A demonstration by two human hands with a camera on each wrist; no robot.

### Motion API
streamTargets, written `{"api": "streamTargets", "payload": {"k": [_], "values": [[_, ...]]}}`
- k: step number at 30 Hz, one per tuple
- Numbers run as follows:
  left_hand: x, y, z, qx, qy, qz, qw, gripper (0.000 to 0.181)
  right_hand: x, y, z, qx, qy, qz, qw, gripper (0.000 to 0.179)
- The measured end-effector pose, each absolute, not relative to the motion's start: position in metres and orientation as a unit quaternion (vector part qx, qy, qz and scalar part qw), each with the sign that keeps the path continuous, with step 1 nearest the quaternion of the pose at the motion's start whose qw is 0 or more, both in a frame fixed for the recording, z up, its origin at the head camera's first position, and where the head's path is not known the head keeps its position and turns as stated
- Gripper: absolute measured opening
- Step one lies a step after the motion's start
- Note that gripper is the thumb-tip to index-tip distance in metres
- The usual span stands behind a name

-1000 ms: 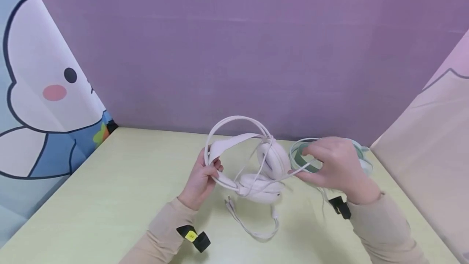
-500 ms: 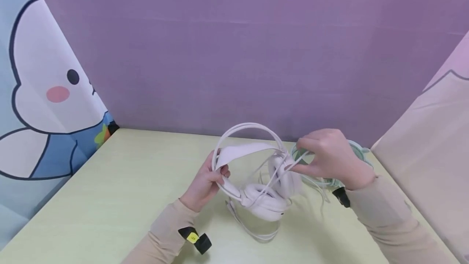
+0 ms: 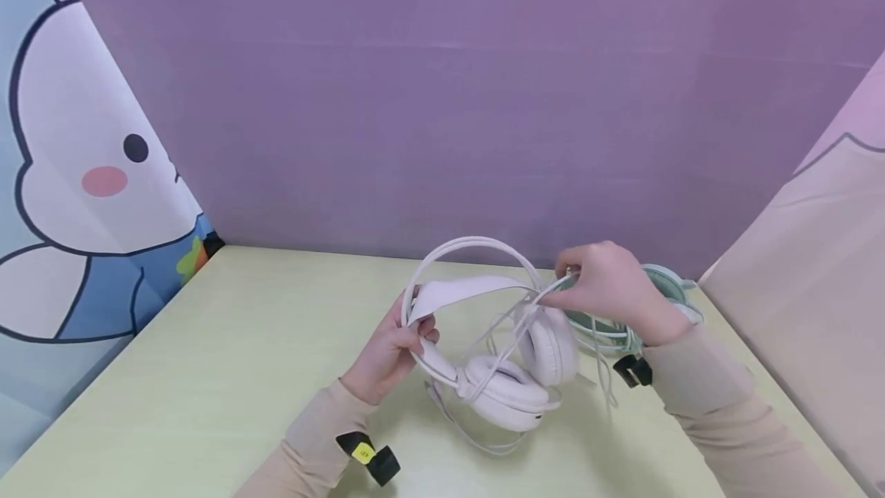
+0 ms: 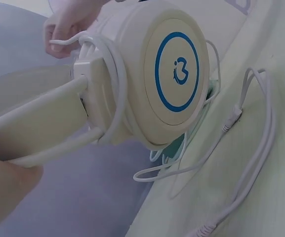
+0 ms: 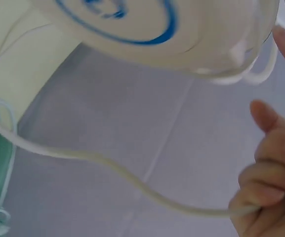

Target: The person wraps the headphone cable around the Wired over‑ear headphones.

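My left hand grips the headband of a pair of white headphones above the table, thumb on the band's side. The padded inner strap sags below the twin-tube band. My right hand holds the white cable at the right-hand ear cup. Loops of that cable wrap round the joint of band and ear cup in the left wrist view, beside a blue ring logo. The cable's plug end trails on the table.
Green headphones with their own coiled cable lie at the table's back right, partly behind my right hand. A purple backdrop stands behind the pale yellow table. Printed cartoon cloth hangs on the left.
The white headphones have shifted right and a little down, with the left hand following. The right hand has moved slightly left and up, its cable closer in to the ear cup.
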State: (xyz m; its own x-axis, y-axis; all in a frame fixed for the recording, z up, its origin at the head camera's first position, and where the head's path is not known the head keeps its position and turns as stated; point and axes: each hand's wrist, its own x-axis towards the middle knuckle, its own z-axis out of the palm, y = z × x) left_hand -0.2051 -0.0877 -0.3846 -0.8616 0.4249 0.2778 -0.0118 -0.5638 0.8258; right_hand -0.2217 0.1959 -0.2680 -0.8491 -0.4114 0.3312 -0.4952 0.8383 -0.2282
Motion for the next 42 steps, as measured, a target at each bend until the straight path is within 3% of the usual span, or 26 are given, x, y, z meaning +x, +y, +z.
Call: {"api": "streamTargets", "payload": {"k": [7,11,28,36,42], "values": [[-0.203,-0.087,-0.385,0.264,0.372,0.872,0.175,0.064,-0.236,0.215,-0.273,0.265,-0.928,0.262,0.011,0.022],[-0.202,-0.088,-0.386,0.279,0.335,0.879,0.194,0.064,-0.240,0.221,-0.275,0.292,-0.909,0.295,-0.030,0.022],[-0.204,-0.089,-0.384,0.287,0.217,0.904,0.231,0.063,-0.239,0.232,-0.289,0.366,-0.844,0.390,-0.055,0.002],[-0.206,-0.084,-0.383,0.270,0.181,0.917,0.230,0.055,-0.241,0.237,-0.316,0.351,-0.813,0.463,-0.038,0.011],[-0.206,-0.084,-0.381,0.261,0.132,0.926,0.239,0.048,-0.240,0.243,-0.345,0.368,-0.779,0.505,-0.060,0.031]]}}
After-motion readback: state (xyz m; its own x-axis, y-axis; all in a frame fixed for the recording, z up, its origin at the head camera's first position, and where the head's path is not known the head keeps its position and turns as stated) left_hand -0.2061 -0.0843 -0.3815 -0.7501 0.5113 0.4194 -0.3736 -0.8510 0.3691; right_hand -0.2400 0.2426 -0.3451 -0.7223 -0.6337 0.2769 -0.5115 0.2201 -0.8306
